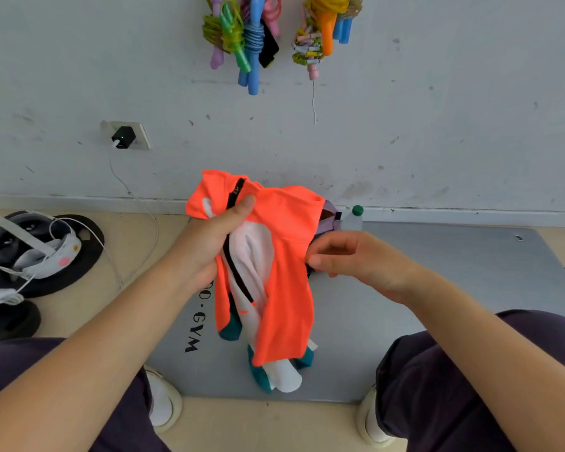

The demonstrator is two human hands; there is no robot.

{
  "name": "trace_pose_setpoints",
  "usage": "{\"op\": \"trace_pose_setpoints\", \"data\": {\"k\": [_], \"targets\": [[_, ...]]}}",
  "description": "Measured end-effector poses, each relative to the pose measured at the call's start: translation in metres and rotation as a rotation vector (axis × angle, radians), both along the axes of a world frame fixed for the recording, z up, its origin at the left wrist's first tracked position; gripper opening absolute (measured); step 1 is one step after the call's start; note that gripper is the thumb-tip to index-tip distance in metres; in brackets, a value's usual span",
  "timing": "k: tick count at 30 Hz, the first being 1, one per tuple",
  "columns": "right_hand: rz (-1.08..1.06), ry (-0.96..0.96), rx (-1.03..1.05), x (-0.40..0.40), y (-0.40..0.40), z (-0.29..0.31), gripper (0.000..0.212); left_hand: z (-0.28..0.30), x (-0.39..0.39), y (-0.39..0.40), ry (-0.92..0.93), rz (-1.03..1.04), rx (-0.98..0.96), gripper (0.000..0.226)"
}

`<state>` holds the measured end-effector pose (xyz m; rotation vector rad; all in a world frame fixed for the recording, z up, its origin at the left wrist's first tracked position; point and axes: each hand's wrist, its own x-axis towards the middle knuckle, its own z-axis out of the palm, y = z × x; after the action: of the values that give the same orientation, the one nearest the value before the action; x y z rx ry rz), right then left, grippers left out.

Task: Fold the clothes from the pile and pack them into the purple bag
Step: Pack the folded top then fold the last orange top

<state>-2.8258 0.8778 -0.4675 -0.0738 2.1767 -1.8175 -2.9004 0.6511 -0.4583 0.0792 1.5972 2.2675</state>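
An orange jacket [284, 256] with a black zip, white lining and teal cuffs hangs in the air above the grey mat [437, 288]. My left hand [216, 239] grips it near the collar and zip. My right hand [349, 259] pinches the jacket's right edge between thumb and fingers. The purple bag [328, 220] peeks out behind the jacket, by the wall; most of it is hidden. No pile of clothes shows.
A plastic bottle with a green cap [354, 218] stands next to the bag. Black weight plates [46, 256] with white straps and a cable lie on the floor at left. Jump ropes [242, 37] hang on the wall. My knees and shoes frame the mat's near edge.
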Motion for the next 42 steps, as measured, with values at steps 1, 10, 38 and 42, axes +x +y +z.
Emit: {"op": "trace_pose_setpoints", "data": {"k": [1, 10, 38, 42], "targets": [[-0.006, -0.01, -0.039, -0.001, -0.002, -0.001, 0.025, -0.001, 0.001, 0.001, 0.0, 0.007, 0.002, 0.028], [-0.247, 0.068, 0.001, -0.004, -0.014, -0.005, 0.029, -0.007, 0.0, -0.002, 0.093, -0.046, -0.152, 0.035], [-0.195, 0.157, -0.085, -0.002, -0.024, 0.003, 0.014, -0.016, 0.017, 0.011, -0.143, -0.529, -0.14, 0.069], [-0.184, 0.165, -0.03, -0.001, -0.029, 0.002, 0.018, -0.016, 0.022, 0.017, -0.118, -0.464, -0.228, 0.042]]}}
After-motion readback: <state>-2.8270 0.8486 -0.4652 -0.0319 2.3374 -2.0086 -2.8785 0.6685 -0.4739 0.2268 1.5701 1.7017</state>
